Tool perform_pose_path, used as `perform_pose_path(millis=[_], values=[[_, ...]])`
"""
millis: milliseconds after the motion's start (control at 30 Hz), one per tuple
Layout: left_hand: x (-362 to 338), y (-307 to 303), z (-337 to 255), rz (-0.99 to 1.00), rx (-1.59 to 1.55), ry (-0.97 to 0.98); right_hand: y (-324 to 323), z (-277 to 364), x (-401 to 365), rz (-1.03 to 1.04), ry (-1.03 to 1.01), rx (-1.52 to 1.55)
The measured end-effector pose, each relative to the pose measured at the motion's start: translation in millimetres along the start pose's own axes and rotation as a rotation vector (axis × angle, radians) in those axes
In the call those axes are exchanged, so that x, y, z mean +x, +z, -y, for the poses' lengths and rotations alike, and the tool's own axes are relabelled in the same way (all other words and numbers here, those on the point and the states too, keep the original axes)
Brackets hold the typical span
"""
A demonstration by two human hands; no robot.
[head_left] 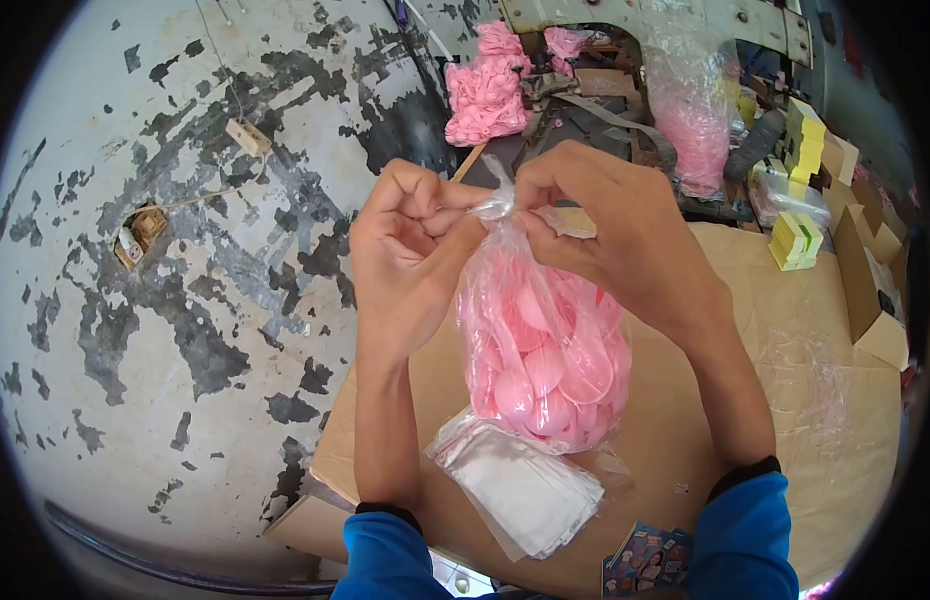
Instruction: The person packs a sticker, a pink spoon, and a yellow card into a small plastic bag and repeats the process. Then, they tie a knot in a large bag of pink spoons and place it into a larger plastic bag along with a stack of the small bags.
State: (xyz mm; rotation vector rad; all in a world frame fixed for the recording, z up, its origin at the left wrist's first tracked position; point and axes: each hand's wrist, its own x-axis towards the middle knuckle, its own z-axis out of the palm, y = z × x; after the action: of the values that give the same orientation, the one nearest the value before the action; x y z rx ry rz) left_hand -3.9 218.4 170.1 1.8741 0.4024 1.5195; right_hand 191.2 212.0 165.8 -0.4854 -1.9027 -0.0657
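A clear plastic bag (545, 355) packed with pink plastic spoons hangs upright between my hands over the cardboard-covered table. Its neck is gathered and twisted into a knot, with a loose tail sticking up. My left hand (410, 250) pinches the neck from the left between thumb and fingers. From the other side, my right hand (620, 225) grips the neck just below the knot, fingers curled. Under the bag's lower end lies a stack of flat clear plastic bags (520, 490).
Small printed cards (647, 558) lie at the table's front edge. Pink spoons are heaped (490, 85) at the back, near a tall clear bag (690, 120) of pink pieces. Yellow boxes (795, 240) and an open carton (870, 290) stand right; a peeling wall (185, 300) is left.
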Motion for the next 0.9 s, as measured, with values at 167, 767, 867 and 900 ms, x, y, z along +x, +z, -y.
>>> perform_pose_path(millis=[167,767,867,900], values=[[0,5,-2,0.002,-0.051,0.016,-2,2,0,0.023,0.013,-0.062],[1,11,11,-0.002,-0.004,0.103,18,-5,-3,-0.039,0.218,0.140],[1,13,13,-0.013,-0.037,0.100,20,-5,-4,-0.038,0.315,0.226],[1,14,13,-0.015,-0.050,0.106,19,-3,-4,-0.032,0.339,0.251]])
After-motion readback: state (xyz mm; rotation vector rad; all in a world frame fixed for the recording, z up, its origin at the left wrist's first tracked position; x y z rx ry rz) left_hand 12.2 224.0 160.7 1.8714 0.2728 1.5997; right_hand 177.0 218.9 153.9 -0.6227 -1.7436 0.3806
